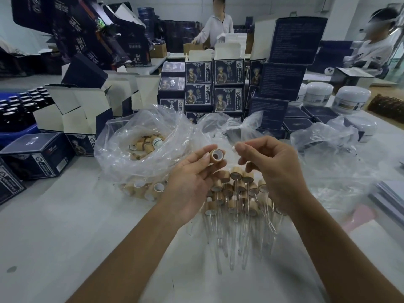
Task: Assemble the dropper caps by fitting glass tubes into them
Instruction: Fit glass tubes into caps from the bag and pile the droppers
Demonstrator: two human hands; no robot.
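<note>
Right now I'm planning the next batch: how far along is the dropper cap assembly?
Done: a pile of assembled droppers lies on the table. In hand: the left hand holds an empty cap, open end up; the right hand pinches something small and white. Left: loose caps in the plastic bag.

dim, cool, even light; wide-angle bowing at edges; soft blur throughout

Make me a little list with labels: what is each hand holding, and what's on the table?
left hand: pinches one wooden dropper cap, open end facing the camera
right hand: fingers curled round something small and whitish, too blurred to name
pile: finished caps with glass tubes, under the hands
plastic bag: loose caps inside
table: white
</note>
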